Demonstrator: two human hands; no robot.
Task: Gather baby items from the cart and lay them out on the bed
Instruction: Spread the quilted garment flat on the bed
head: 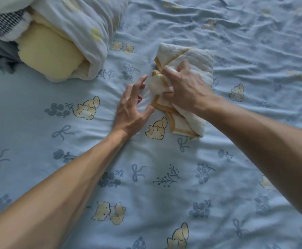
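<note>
A folded white baby cloth with yellow trim (198, 58) lies on the light blue bed sheet (164, 177) printed with yellow animals and bows. My right hand (186, 88) rests on top of the cloth, its fingers closed on a bunched fold at the cloth's left edge. My left hand (132, 108) hovers just left of the cloth with fingers spread apart, its fingertips close to the trim and holding nothing. The cart is not in view.
A rolled quilt (71, 33) with pale yellow lining and yellow dots lies at the upper left of the bed. Wrinkled sheet stretches to the right and toward the near edge.
</note>
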